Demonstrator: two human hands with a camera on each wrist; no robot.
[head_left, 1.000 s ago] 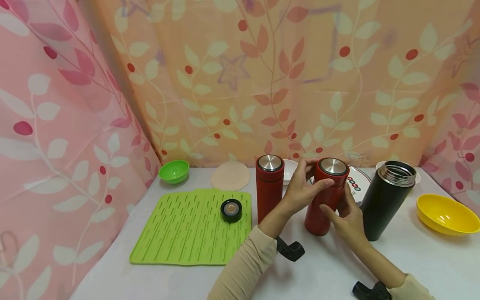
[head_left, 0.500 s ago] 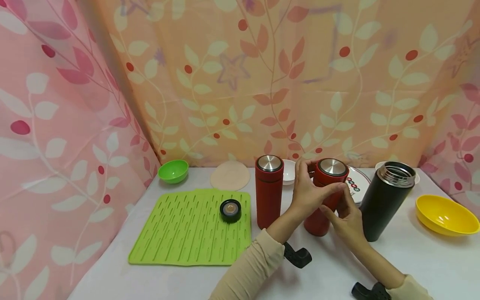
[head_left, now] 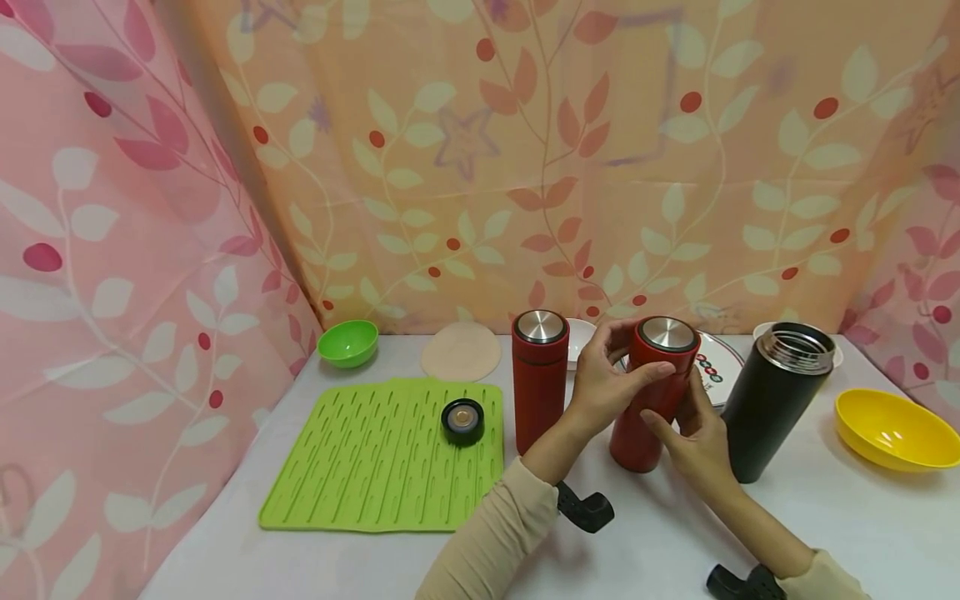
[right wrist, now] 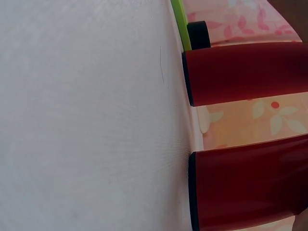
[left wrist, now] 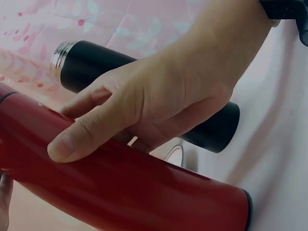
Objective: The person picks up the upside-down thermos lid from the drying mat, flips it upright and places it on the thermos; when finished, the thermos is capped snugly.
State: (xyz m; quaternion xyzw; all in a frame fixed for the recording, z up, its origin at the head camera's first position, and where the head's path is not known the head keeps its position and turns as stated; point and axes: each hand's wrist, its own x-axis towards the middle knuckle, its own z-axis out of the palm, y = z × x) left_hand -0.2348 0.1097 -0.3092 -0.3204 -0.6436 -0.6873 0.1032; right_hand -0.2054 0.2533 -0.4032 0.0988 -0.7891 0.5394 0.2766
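Observation:
A red flask (head_left: 633, 437) with a steel-topped lid (head_left: 667, 333) stands on the white table between both hands. My left hand (head_left: 600, 383) grips it around the lid, thumb across the front. Lower down, my right hand (head_left: 696, 437) holds the body from the right side. In the left wrist view the right hand's thumb lies along the flask, and only a bit of the left hand shows at the left edge. A second red flask (head_left: 538, 387), lidded, stands left of the held one. Right of it is a black flask (head_left: 772, 417), its threaded mouth uncovered.
A green drying mat (head_left: 375, 462) lies at left with a black lid (head_left: 462, 422) on it. Behind are a green bowl (head_left: 348, 343), a round beige mat (head_left: 461, 351), a white bowl (head_left: 580, 342) and a printed plate (head_left: 720, 371). A yellow bowl (head_left: 896, 429) sits far right.
My left hand swung rightward around the lid half a second ago, its thumb reaching across the flask, and has now turned back left. The right hand and flask stay in place.

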